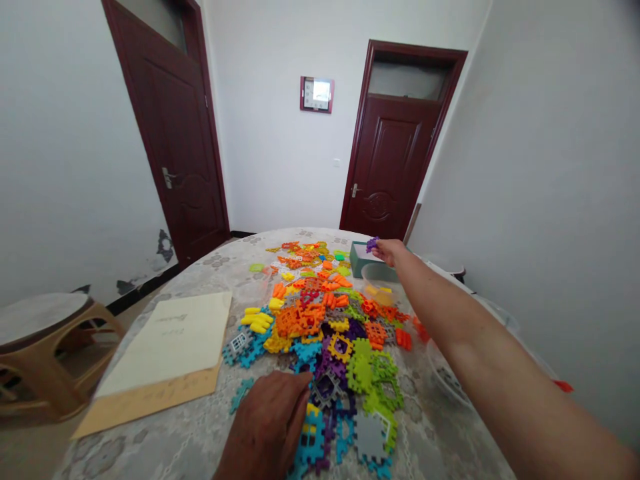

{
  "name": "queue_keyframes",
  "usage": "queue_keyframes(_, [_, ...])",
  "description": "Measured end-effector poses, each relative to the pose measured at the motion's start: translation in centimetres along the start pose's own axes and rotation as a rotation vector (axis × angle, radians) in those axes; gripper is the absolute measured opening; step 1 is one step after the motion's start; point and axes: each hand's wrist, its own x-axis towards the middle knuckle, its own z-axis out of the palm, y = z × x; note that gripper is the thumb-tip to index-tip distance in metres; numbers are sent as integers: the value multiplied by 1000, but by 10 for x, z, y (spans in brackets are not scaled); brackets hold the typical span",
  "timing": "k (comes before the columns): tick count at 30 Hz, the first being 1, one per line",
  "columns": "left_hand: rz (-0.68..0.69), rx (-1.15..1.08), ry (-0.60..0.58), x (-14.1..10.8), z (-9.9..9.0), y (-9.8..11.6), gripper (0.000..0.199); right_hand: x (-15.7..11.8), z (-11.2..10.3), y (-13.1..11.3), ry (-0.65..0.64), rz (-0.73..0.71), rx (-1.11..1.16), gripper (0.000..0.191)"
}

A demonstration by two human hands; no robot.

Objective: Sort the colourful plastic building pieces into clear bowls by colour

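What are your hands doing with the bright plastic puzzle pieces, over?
Right hand up, pinching small purple plastic piece, near teal box, clear plastic bowl. Left hand on edge of multicoloured plastic piece pile.

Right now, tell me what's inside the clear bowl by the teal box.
Yellow and orange plastic pieces lie in the clear bowl; whatever lies beneath them is covered.

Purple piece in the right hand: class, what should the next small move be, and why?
Probably lower the purple piece into the green box: the right hand holds it at the box, away from the pile, while the clear bowl beside it holds yellow pieces. The box's opening is hard to see.
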Motion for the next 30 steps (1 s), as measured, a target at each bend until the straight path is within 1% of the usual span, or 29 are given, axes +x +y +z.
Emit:
queue_keyframes(3, [-3, 2, -20, 0, -1, 2, 21, 0, 1, 4, 40, -12, 31, 39])
queue_keyframes(5, [-1, 13, -20, 0, -2, 1, 22, -10, 0, 6, 62, -40, 53, 34])
queue_keyframes(7, [1, 27, -22, 0, -3, 0, 21, -27, 0, 4, 71, -80, 77, 22])
queue_keyframes(9, [-9, 41, -55, 1, -5, -2, 21, -50, 0, -1, 55, -128, 97, 12])
queue_keyframes(11, [-41, 54, -133, 1, -9, -4, 22, -80, 0, -5, 18, -166, 110, 14])
queue_keyframes(13, [-78, 52, -222, 2, -14, -5, 25, -116, -3, -4, -67, -205, 96, 17])
queue_keyframes(14, [-98, 40, -276, 2, -18, -6, 29, -137, -6, 0, -132, -235, 66, 16])
queue_keyframes(16, [-150, 7, -397, 2, -27, -7, 44, -185, -15, 13, -349, -364, -117, 15])
queue_keyframes(18, [-199, -10, -497, -1, -36, -7, 64, -238, -30, 35, -525, -513, -454, 16])
queue_keyframes(19, [-223, -9, -544, -3, -39, -6, 74, -264, -40, 48, -617, -608, -624, 18])
queue_keyframes(20, [-249, -2, -586, -5, -42, -5, 83, -288, -49, 61, -685, -709, -764, 25])
queue_keyframes(21, [-274, 8, -624, -7, -43, -4, 90, -309, -59, 75, -722, -785, -881, 35])
queue_keyframes(22, [-297, 22, -658, -9, -44, -2, 95, -326, -69, 89, -723, -825, -985, 47])
queue_keyframes(23, [-322, 41, -687, -11, -43, 1, 97, -340, -78, 101, -720, -833, -1083, 54])
queue_keyframes(24, [-346, 61, -712, -12, -42, 3, 99, -349, -85, 113, -714, -827, -1166, 59])
queue_keyframes(26, [-384, 89, -753, -12, -39, 8, 100, -356, -96, 132, -688, -780, -1293, 64])
queue_keyframes(28, [-398, 88, -779, -12, -35, 11, 98, -353, -101, 145, -670, -730, -1346, 62])
queue_keyframes(30, [-379, 64, -782, -10, -30, 13, 92, -344, -103, 152, -683, -716, -1318, 55])
